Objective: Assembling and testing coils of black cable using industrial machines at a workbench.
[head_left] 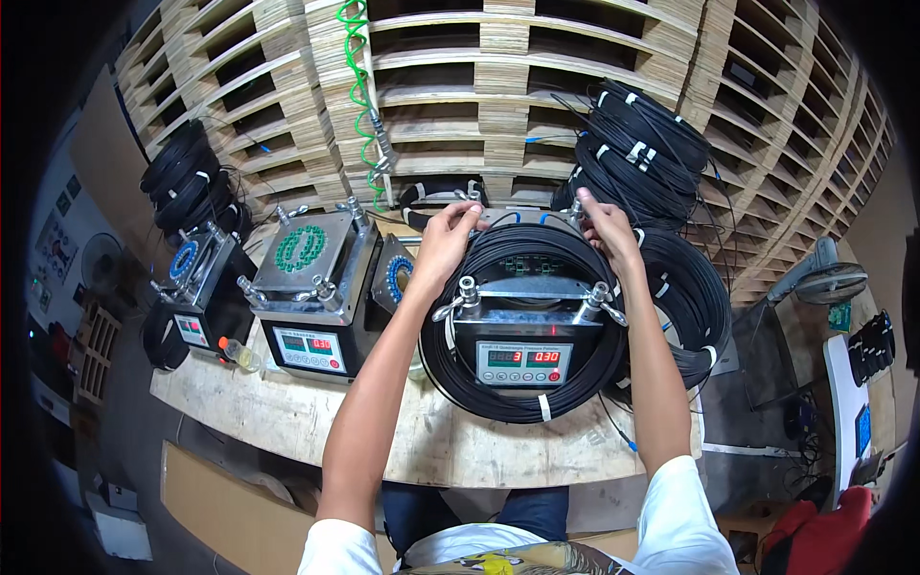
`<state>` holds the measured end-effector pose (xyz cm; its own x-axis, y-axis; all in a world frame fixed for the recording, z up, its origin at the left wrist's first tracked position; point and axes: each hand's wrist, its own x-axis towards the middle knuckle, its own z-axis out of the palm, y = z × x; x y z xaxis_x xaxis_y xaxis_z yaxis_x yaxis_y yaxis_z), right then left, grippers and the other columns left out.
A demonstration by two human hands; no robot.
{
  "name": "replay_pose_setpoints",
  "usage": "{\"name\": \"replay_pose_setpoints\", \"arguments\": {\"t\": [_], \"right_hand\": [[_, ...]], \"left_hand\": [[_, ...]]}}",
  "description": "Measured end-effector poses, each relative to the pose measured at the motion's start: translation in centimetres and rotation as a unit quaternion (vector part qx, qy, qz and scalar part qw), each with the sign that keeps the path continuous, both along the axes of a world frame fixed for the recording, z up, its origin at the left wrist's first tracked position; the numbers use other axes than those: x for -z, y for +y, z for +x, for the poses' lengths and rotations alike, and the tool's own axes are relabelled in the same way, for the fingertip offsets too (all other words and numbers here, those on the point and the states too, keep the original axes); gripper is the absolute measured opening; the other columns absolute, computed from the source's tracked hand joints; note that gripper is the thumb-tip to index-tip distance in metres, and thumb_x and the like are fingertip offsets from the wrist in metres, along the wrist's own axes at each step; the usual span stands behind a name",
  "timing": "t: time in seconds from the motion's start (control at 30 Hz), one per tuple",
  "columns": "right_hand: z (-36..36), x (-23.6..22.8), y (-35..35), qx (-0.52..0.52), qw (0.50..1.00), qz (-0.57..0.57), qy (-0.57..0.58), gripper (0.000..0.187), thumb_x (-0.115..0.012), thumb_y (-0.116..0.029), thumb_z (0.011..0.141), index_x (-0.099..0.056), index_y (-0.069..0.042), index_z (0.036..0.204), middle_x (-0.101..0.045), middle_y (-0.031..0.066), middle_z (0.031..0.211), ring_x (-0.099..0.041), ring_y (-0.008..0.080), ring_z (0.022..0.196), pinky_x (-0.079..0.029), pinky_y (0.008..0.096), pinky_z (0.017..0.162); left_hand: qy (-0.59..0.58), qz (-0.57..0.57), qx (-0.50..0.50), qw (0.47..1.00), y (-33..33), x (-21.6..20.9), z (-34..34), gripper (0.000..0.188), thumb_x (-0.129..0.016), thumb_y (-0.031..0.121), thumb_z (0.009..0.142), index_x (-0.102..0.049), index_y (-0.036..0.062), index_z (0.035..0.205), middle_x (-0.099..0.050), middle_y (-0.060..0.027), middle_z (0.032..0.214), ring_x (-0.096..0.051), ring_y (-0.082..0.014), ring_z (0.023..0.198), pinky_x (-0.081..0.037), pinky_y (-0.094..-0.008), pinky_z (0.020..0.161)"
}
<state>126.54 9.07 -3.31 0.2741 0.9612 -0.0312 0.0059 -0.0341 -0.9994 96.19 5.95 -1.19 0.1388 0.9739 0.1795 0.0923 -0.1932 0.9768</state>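
Note:
A round coil of black cable [438, 359], tied with white bands, is draped around the middle polishing machine [522, 333]. My left hand [452, 235] is at the machine's rear left corner, its thumb and fingers closed at the clamp knob there, which they partly hide. At the rear right corner my right hand [608, 230] has its thumb raised and its fingers curled beside the other clamp knob [577, 212]. Blue connectors [517, 218] stick up along the back of the plate between my hands. Two front clamps [467, 295] stand on the near corners.
More polishing machines [309, 287] stand to the left on the wooden table [287, 407], near a small bottle with an orange cap [240, 355]. Black cable coils [642, 153] are stacked at the back right. Wooden pallets [503, 67] rise behind, with a green spiral hose [356, 86] hanging down.

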Motion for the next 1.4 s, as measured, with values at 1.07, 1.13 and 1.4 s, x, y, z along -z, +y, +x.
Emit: {"name": "replay_pose_setpoints", "arguments": {"t": [1.07, 1.13, 1.4], "right_hand": [[-2.1, -0.8, -6.0, -0.052, 0.987, 0.107, -0.107, 0.053, -0.055, -0.016, 0.095, -0.047, -0.009, 0.147, -0.06, 0.0047, 0.083, -0.056, 0.0116, 0.078, -0.046, 0.0269, 0.078], [-2.4, -1.0, -6.2, -0.053, 0.988, 0.101, -0.103, 0.052, -0.055, -0.016, 0.095, -0.048, -0.009, 0.146, -0.06, 0.0043, 0.083, -0.055, 0.0115, 0.077, -0.045, 0.0268, 0.076], [-3.4, -1.5, -6.2, -0.066, 0.987, 0.094, -0.111, 0.049, -0.056, -0.014, 0.096, -0.05, -0.005, 0.144, -0.062, 0.0029, 0.087, -0.054, 0.0106, 0.084, -0.045, 0.0251, 0.085]], "left_hand": [[-0.032, -0.184, -0.012, 0.982, 9.1, 1.8, -2.6, 0.031, -0.064, 0.032, 0.099, -0.065, 0.0138, 0.125, -0.067, 0.003, 0.096, -0.053, -0.0104, 0.072, -0.046, -0.0308, 0.063], [-0.128, -0.224, 0.058, 0.964, 10.6, 3.3, -2.8, 0.029, -0.064, 0.034, 0.1, -0.067, 0.0161, 0.122, -0.067, 0.0046, 0.099, -0.052, -0.0104, 0.074, -0.045, -0.0304, 0.065], [-0.222, -0.243, 0.015, 0.944, 14.4, 7.8, -3.4, 0.033, -0.074, 0.05, 0.09, -0.068, 0.0179, 0.096, -0.065, 0.0069, 0.09, -0.045, -0.0067, 0.065, -0.034, -0.0256, 0.055]]}}
